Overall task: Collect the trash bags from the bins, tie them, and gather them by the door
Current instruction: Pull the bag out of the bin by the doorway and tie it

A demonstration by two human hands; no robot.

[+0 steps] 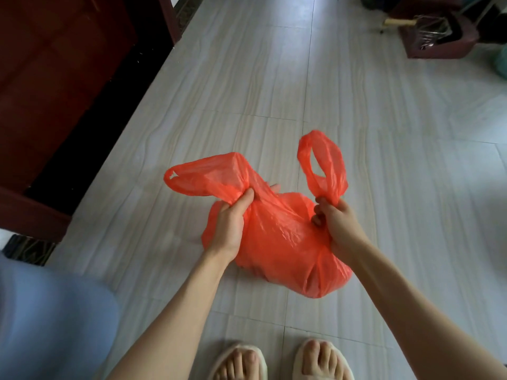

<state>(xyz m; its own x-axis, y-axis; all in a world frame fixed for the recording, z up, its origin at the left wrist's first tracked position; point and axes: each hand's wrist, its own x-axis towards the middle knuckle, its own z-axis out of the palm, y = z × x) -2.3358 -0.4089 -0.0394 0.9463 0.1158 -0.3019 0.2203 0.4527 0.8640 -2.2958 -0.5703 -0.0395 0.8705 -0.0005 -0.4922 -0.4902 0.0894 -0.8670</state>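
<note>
- Head view looking down on an orange trash bag (277, 239) sitting on the pale tiled floor (247, 86), just ahead of 2 feet in light open-toed slippers (279, 360).
- Left hand (233, 223) gripping the bag's left handle loop (203, 176) at its base, fingers curled round the bunched plastic, loop fanning out to the left.
- Right hand (334, 223) pinching the right handle loop (323, 165) at its base, loop standing upright above the fist.
- Bag mouth gathered between both hands, not yet knotted.
- Dark red wooden door (55, 86) standing at the left, near the bag.
- Dark red box (439, 39) with metal parts lying far right, well apart.
- Blue cloth (49, 319) blurring the lower left corner.
</note>
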